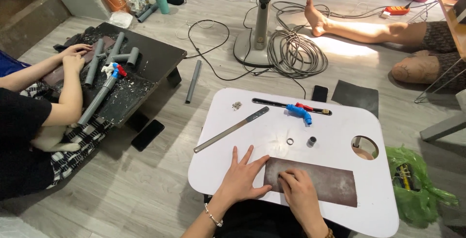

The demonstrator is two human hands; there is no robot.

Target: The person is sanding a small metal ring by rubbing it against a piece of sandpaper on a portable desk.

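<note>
My left hand (244, 176) lies flat with fingers spread on the white lap table (218, 165), its thumb pinning the left edge of a dark brown sandpaper sheet (330, 184). My right hand (297, 191) presses down on the sheet with curled fingers; whether it grips a small part underneath is hidden. Beyond the sheet lie a small metal ring (290, 141), a short grey pipe piece (311, 142), a long metal file (232, 129) and a blue plastic tap with a red handle (301, 112).
Another person sits at the left, hands on grey pipes (99, 92) on a black low table (155, 56). A third person's bare leg (359, 28) stretches at the back right. A fan base (252, 48), coiled cable (296, 53), two phones and a green bag (412, 184) lie around.
</note>
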